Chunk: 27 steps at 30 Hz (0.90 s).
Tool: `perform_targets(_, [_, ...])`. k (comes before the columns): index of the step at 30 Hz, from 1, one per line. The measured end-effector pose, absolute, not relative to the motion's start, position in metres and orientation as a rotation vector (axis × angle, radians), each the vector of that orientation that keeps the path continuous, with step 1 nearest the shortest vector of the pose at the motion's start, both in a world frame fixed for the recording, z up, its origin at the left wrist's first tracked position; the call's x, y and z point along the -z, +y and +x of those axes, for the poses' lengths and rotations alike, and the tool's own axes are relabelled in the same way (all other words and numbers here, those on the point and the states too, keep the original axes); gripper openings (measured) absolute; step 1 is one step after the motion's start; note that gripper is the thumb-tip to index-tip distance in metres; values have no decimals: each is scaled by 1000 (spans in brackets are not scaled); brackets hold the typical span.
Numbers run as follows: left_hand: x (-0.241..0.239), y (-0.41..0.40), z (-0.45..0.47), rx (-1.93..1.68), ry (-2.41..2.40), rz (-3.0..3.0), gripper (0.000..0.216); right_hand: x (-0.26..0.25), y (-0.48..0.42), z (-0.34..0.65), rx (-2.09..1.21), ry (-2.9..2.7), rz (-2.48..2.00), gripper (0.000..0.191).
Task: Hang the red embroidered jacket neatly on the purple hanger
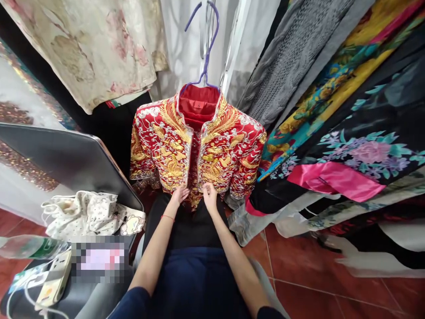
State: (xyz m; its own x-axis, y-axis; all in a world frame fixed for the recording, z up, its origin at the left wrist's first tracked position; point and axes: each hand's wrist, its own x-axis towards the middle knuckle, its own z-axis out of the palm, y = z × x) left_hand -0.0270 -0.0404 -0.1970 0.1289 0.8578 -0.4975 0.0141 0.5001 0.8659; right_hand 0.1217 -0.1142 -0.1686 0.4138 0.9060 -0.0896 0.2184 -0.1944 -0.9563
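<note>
A red jacket (172, 137) thick with gold and silver embroidery hangs in front of me on a purple hanger (206, 48). Both my hands are at the bottom of its front opening. My left hand (179, 194) pinches the lower hem of the left panel, fingers closed on the cloth. My right hand (210, 195) grips the lower edge of the right panel beside it, fingers curled. A red string sits on my left wrist (168, 217). The lowest part of the jacket is hidden behind my hands.
Hanging garments crowd the right: a grey knit (292, 53), floral black and yellow cloth (358, 115). A pale floral fabric (96, 44) hangs upper left. At left an open laptop (66, 159), a white dotted cloth (83, 212), a bottle (29, 247) and a power strip (55, 279). Red tile floor (332, 283).
</note>
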Motion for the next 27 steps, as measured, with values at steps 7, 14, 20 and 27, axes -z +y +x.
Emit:
perform_targets(7, [230,-40,-40,-934,1252,371,31,236,-101,91,-1295,-316,-1351,38])
perform_targets(14, [224,-65,-46,-981,955,245,12,255,-105,89,-1397,-55,-1095,38])
perform_targets(20, [223,-92,-53,-819,878,277,18,250,-139,96,-1501,-122,-970,19])
perform_targets(27, [218,-97,-53,-826,909,345,35,235,-148,101,-1512,-206,-908,21])
